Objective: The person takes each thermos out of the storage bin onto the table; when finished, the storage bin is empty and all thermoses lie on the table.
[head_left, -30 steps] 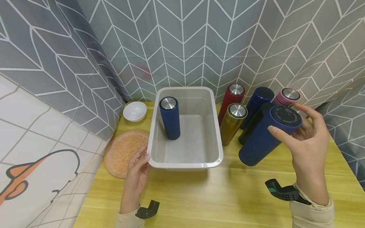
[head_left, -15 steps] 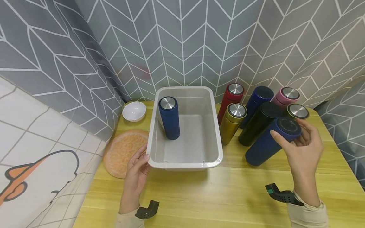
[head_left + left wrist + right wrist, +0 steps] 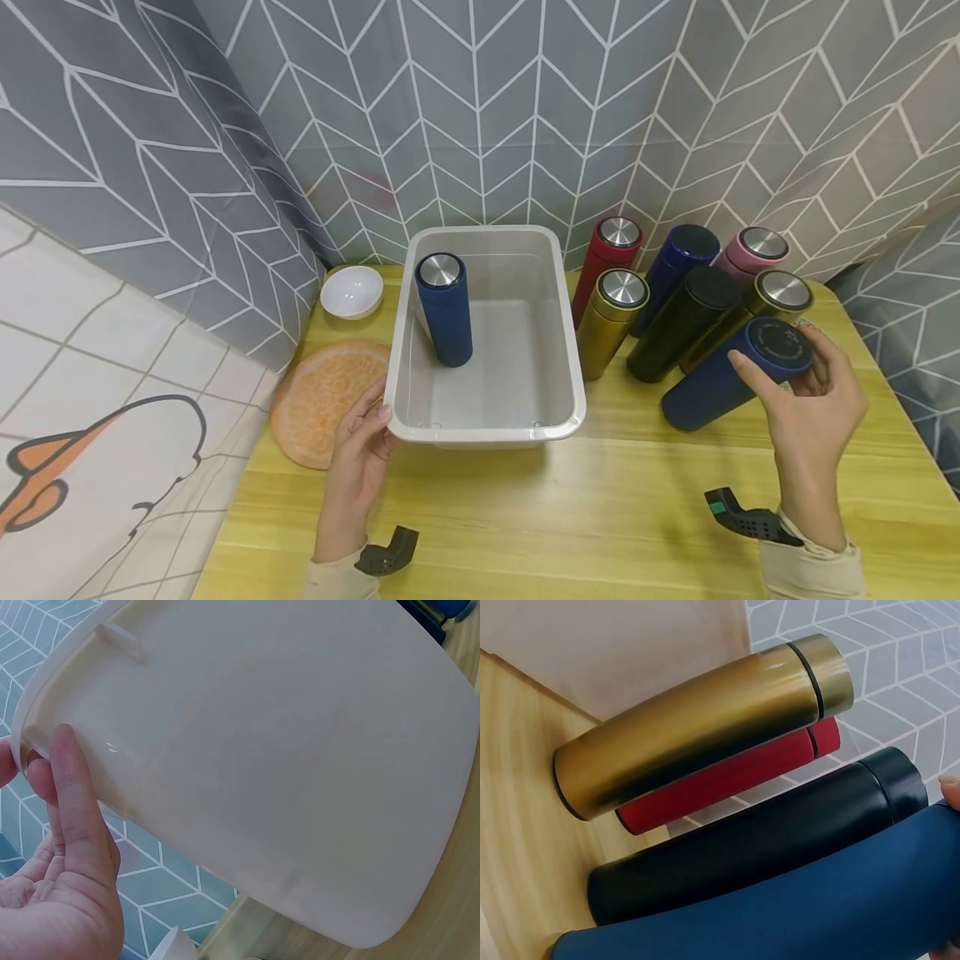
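Note:
My right hand [image 3: 817, 400] grips a dark blue thermos bottle [image 3: 720, 375] near its upper end, thumb on one side and fingers on the other. A dark round face with faint print tops this bottle. It is also in the right wrist view, beside the black thermos [image 3: 757, 840]. Whether its lower end touches the table cannot be told. My left hand [image 3: 362, 446] pinches the near left corner of a pale grey plastic bin [image 3: 487, 434], thumb on the rim and fingers below. Inside the bin, at its left, stands another blue thermos [image 3: 447, 321] with a silver lid.
Right of the bin stand more thermos bottles: red [image 3: 600, 262], gold [image 3: 609, 329], shiny blue [image 3: 678, 258], pink [image 3: 753, 250] and dark olive-gold [image 3: 782, 293]. A white bowl [image 3: 352, 292] and an orange-slice mat [image 3: 322, 404] lie left. A patterned curtain [image 3: 510, 125] hangs behind.
The blue thermos in my right hand has come down and shifted right, uncovering the black and olive-gold bottles. My left hand and the bin stay in place.

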Available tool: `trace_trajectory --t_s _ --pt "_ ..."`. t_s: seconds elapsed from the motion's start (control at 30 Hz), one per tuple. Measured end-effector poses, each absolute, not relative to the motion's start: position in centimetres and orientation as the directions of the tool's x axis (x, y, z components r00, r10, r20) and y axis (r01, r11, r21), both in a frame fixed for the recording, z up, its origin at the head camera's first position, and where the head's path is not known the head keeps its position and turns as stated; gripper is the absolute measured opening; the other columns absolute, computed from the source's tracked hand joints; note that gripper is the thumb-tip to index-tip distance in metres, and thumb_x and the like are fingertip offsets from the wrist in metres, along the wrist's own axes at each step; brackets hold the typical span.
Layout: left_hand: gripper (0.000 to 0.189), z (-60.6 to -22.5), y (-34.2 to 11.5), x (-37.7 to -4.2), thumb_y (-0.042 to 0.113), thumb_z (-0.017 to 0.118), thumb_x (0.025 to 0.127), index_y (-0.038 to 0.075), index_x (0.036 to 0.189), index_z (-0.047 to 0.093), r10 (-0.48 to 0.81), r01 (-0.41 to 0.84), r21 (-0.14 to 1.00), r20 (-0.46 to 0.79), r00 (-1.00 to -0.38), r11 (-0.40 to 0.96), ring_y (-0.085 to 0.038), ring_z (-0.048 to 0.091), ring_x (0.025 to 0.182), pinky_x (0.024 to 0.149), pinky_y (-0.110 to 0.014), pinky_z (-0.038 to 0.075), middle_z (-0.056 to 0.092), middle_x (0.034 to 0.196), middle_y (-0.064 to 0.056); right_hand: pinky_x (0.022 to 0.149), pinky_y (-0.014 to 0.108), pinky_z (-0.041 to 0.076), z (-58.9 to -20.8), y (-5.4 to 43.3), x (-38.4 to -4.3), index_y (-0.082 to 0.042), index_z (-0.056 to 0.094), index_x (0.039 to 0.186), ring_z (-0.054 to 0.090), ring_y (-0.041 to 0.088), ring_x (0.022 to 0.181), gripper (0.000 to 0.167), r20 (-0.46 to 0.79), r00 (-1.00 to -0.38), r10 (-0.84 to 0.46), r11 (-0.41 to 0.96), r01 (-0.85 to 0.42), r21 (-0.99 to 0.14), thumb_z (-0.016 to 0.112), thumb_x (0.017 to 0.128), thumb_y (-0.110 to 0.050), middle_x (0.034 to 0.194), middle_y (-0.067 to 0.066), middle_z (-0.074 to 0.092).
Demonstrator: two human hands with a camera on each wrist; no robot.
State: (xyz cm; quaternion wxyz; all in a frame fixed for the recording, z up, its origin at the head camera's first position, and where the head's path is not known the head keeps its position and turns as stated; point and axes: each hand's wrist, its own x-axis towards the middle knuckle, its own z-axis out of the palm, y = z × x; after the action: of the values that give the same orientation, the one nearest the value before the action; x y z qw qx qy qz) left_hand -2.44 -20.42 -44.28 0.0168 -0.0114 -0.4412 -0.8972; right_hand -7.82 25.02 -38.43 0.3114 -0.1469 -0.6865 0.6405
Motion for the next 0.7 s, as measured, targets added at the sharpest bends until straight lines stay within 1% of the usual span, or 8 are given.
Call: trace_trajectory --t_s 0.07,0.17,0.3,0.4,0.5,0.7 --pt "0.043 -44.3 -20.4 -2.4 -0.008 0.039 0.099 0.011 0.129 0.064 -0.021 0.040 0.790 0.035 -0.999 -0.611 -0.007 0.071 0.096 0.075 -0.014 0.060 0.073 0.115 0.000 0.083 0.008 0.053 -38.6 24.9 -7.8 -0.004 0.065 0.130 0.067 0.008 0.102 0.072 0.254 -0.763 0.595 0.123 -0.226 -0.966 0.085 0.063 0.016 0.119 0.000 0.072" --pt "0.043 -44.3 -20.5 -2.4 -0.007 0.040 0.099 0.011 0.130 0.064 -0.022 0.041 0.794 0.034 -0.999 -0.606 -0.007 0.071 0.097 0.076 -0.014 0.060 0.073 0.117 0.001 0.085 0.008 0.053 -38.8 24.8 -7.9 -0.002 0.065 0.129 0.067 0.010 0.105 0.072 0.243 -0.767 0.594 0.076 -0.247 -0.966 0.084 0.063 0.018 0.122 0.002 0.070" --pt "0.043 -44.2 -20.5 -2.5 -0.007 0.039 0.099 0.011 0.130 0.064 -0.021 0.040 0.799 0.034 -0.999 -0.600 -0.007 0.071 0.097 0.076 -0.014 0.060 0.073 0.117 0.001 0.083 0.007 0.052 -39.1 24.6 -7.8 -0.005 0.065 0.130 0.066 0.007 0.103 0.073 0.187 -0.769 0.611 0.055 -0.195 -0.979 0.085 0.063 0.015 0.118 -0.002 0.071" --pt "0.044 -44.2 -20.5 -2.5 -0.008 0.039 0.099 0.011 0.130 0.064 -0.020 0.040 0.797 0.036 -0.999 -0.603 -0.007 0.071 0.096 0.076 -0.014 0.060 0.073 0.115 0.001 0.083 0.007 0.053 -39.3 24.5 -7.7 -0.007 0.065 0.131 0.067 0.007 0.101 0.074 0.171 -0.774 0.610 0.049 -0.178 -0.983 0.086 0.063 0.015 0.114 -0.004 0.072" --pt "0.044 -44.2 -20.5 -2.5 -0.008 0.039 0.099 0.010 0.130 0.064 -0.016 0.043 0.792 0.043 -0.999 -0.609 -0.007 0.071 0.096 0.076 -0.014 0.060 0.073 0.115 0.001 0.084 0.007 0.052 -39.4 24.4 -7.6 -0.006 0.065 0.131 0.067 0.006 0.102 0.074 0.190 -0.780 0.596 0.066 -0.188 -0.980 0.085 0.063 0.016 0.114 -0.004 0.073" --pt "0.045 -44.3 -20.5 -2.4 -0.009 0.039 0.099 0.011 0.130 0.064 -0.012 0.044 0.783 0.046 -0.999 -0.620 -0.007 0.071 0.095 0.075 -0.013 0.059 0.073 0.114 0.001 0.084 0.009 0.052 -39.9 23.9 -7.4 -0.004 0.063 0.132 0.067 0.007 0.103 0.073 0.276 -0.768 0.578 0.167 -0.219 -0.961 0.083 0.065 0.016 0.114 -0.005 0.073"
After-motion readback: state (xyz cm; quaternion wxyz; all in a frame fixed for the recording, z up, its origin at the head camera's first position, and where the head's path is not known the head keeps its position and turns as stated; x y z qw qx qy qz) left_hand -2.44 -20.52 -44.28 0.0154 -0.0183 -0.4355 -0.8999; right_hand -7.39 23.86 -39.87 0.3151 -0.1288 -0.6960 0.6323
